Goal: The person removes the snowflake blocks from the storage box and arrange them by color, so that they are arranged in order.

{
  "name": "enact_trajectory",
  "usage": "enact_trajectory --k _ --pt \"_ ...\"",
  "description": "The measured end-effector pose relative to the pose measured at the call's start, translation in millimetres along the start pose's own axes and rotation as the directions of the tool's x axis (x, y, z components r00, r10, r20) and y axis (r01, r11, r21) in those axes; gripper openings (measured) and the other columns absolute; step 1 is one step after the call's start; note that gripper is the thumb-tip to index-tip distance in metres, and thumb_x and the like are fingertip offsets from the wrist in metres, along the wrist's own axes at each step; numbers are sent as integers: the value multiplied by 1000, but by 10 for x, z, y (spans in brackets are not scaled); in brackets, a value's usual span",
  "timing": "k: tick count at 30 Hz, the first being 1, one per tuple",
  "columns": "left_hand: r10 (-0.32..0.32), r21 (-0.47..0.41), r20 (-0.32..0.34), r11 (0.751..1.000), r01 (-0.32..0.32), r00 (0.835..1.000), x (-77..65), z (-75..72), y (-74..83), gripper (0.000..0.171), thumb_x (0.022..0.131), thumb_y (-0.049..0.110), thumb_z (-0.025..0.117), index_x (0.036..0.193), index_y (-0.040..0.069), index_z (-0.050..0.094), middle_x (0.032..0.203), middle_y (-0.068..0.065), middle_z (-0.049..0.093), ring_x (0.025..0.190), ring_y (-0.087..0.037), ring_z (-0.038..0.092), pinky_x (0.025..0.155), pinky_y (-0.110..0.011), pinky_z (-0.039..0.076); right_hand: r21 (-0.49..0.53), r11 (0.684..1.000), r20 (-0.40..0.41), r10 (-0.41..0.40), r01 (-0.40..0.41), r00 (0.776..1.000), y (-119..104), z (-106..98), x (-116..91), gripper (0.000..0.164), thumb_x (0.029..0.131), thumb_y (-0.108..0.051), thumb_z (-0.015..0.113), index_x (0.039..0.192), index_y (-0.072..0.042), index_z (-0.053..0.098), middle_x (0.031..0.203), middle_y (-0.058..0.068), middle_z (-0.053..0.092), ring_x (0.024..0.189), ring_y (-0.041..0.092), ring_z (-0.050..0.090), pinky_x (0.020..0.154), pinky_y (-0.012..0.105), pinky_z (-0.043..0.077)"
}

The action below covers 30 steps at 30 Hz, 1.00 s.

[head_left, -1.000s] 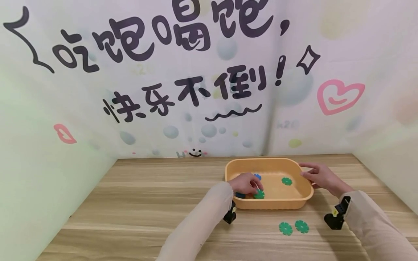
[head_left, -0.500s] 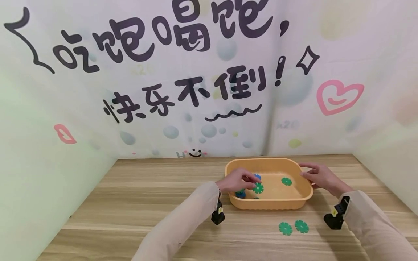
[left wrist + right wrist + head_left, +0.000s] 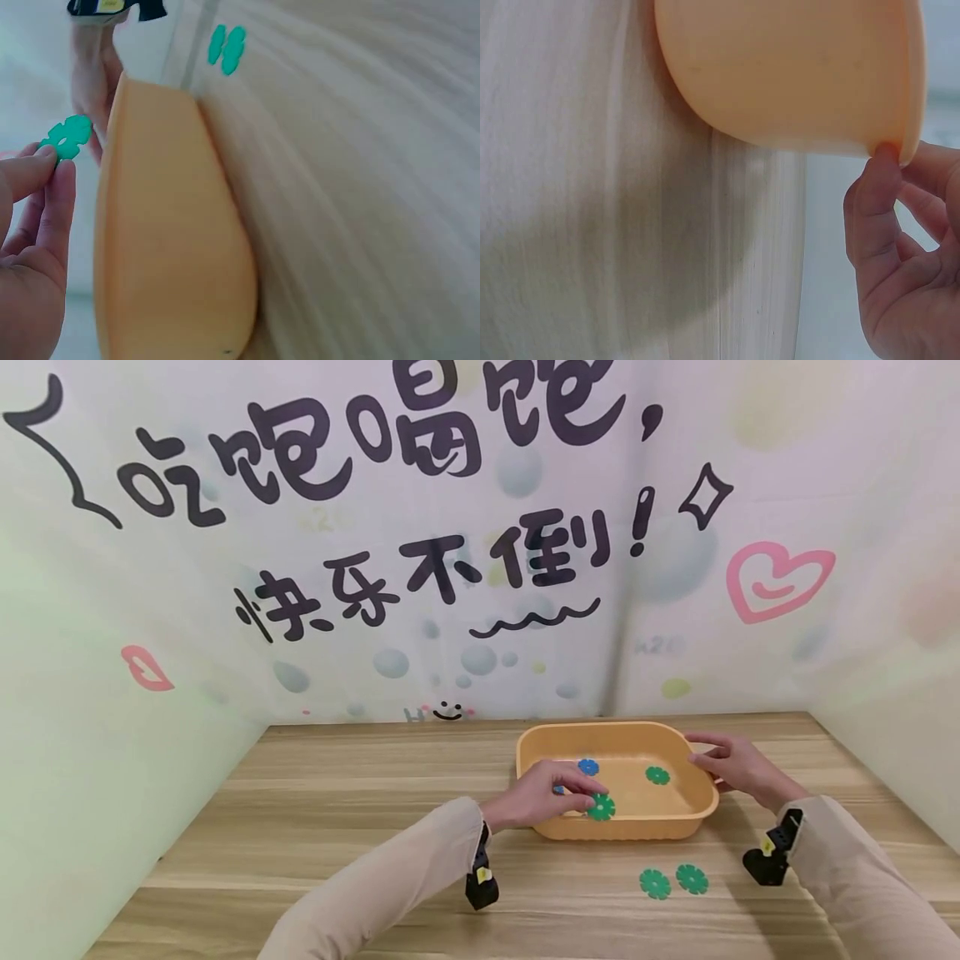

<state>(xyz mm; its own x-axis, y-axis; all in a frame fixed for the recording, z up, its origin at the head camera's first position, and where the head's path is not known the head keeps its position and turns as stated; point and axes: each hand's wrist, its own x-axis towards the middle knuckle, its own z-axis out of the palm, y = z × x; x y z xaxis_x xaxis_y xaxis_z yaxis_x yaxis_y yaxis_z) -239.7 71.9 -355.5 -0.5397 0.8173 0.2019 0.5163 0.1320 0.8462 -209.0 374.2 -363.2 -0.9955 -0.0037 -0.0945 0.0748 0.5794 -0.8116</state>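
Note:
My left hand [image 3: 542,795] pinches a green notched plastic disc [image 3: 602,807] between thumb and fingers, at the near left side of an orange plastic basin [image 3: 630,830]. In the left wrist view the green disc [image 3: 73,133] stands above the basin's rim. My right hand [image 3: 750,774] grips the basin's right rim; the right wrist view has fingers [image 3: 877,202] bent against it. Inside the basin lie a blue disc [image 3: 588,767] and a green disc [image 3: 657,775]. Some blue shows behind my left hand, mostly hidden.
Two green discs [image 3: 656,884] [image 3: 692,879] lie on the wooden table [image 3: 337,793] in front of the basin. A printed white cloth [image 3: 420,677] hangs behind the table. Each wrist carries a small black camera [image 3: 482,885].
My left hand has risen from inside the basin and drawn back toward its near left rim with the green disc. My right hand stays on the rim.

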Motion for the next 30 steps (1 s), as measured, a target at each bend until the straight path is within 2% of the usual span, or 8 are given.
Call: enact_trajectory --k 4,9,15,19,22,25,30 --pt "14 -12 21 1000 -14 1000 -94 74 -16 19 82 -1 59 100 -2 65 92 -9 62 75 -4 58 65 -18 47 5 1000 4 0 0 1000 3 -4 1 56 91 -20 51 132 9 28 100 27 55 74 19 58 62 34 51" --pt "68 62 75 995 -72 995 -159 162 0 19 84 6 59 101 3 67 91 -2 63 79 2 54 67 -15 46 11 1000 6 2 -2 1000 9 -8 0 58 90 -22 51 133 9 28 100 26 56 75 19 58 63 34 51" --pt "36 41 138 998 -42 990 -215 277 45 19 83 7 60 101 3 66 92 -1 64 79 5 54 69 -13 45 13 1000 6 3 -3 1000 -6 -3 0 57 91 -21 51 133 9 28 99 26 57 74 19 58 62 34 51" --pt "16 42 194 999 -25 981 -259 359 55 19 83 6 60 101 3 66 90 1 63 77 6 53 68 -12 45 8 1000 10 6 -6 1000 -15 4 5 56 91 -20 50 133 9 27 100 27 56 75 19 57 63 34 51" --pt "-4 99 211 995 -17 978 -270 416 34 19 83 8 60 101 6 67 89 5 63 78 8 52 67 -10 44 8 1000 10 4 -4 1000 -13 -4 7 57 91 -21 51 133 9 27 101 27 56 75 19 58 63 34 51" --pt "-13 165 199 986 -21 980 -258 457 -8 19 83 8 61 100 8 68 88 8 62 77 9 51 67 -9 43 13 1000 7 3 -3 1000 -13 -15 0 57 91 -21 51 133 9 27 100 26 56 75 19 59 63 34 51" --pt "-7 297 180 954 -48 984 -228 518 -98 17 82 9 62 98 9 69 86 10 61 75 11 48 66 -7 40 13 1000 8 5 -5 1000 -13 -21 -5 57 91 -21 51 133 9 27 100 27 56 74 19 58 62 34 51"
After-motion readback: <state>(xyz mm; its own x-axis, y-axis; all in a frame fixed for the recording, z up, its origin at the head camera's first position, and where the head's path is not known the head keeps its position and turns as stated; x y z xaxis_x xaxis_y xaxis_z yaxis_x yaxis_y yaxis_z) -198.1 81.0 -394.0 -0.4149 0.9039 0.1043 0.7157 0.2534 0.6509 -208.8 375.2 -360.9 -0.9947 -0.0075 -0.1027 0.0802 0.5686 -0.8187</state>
